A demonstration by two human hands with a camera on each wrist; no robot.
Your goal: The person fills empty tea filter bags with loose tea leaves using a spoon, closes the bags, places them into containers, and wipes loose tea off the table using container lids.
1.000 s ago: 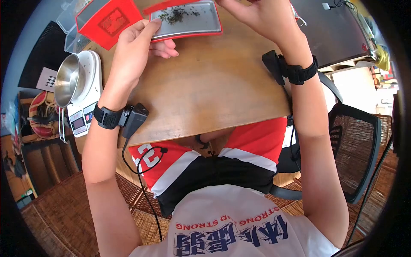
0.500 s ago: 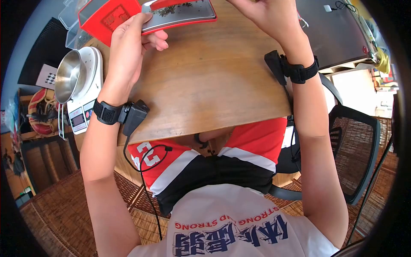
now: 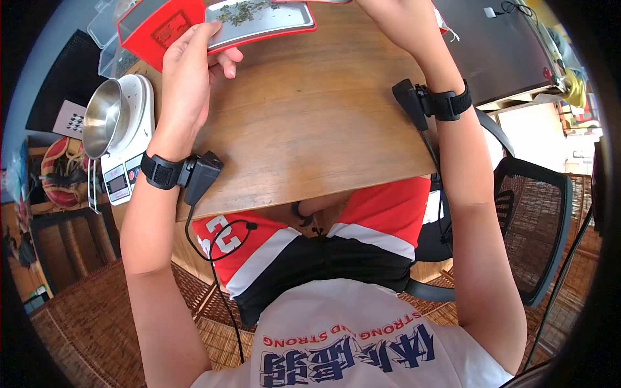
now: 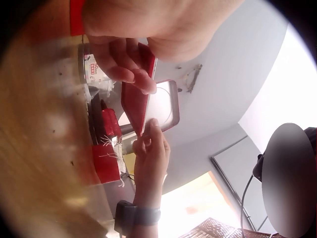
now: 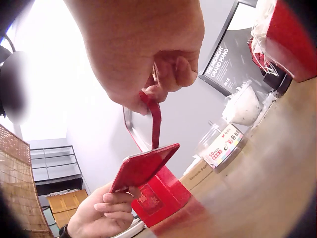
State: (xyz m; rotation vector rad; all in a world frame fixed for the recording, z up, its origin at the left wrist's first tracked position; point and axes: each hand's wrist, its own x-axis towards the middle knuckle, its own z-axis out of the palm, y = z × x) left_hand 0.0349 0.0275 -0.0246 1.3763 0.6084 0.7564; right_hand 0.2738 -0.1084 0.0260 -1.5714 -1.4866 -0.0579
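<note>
My left hand (image 3: 187, 87) grips a shallow red tray (image 3: 259, 32) by its left end, thumb on the rim. Dark dried leaf bits (image 3: 242, 11) lie scattered on its silvery inside. In the right wrist view the tray's red underside (image 5: 146, 168) faces the camera. My right hand (image 3: 411, 29) is at the top edge of the head view, its fingertips cut off. In the right wrist view that hand (image 5: 148, 54) pinches a red-rimmed, thin panel (image 5: 156, 126) above the tray; the left wrist view shows its pale face (image 4: 166, 106).
A red box (image 3: 162, 29) stands beside my left hand on the wooden table (image 3: 310, 123). At the left are a white scale (image 3: 138, 107) and a steel pan (image 3: 103, 119). The right wrist view shows a labelled clear container (image 5: 223, 146) and another red box (image 5: 294, 39).
The tray and my left hand have shifted left. The red-rimmed panel has moved up and away from the tray, uncovering more of the leaf bits.
</note>
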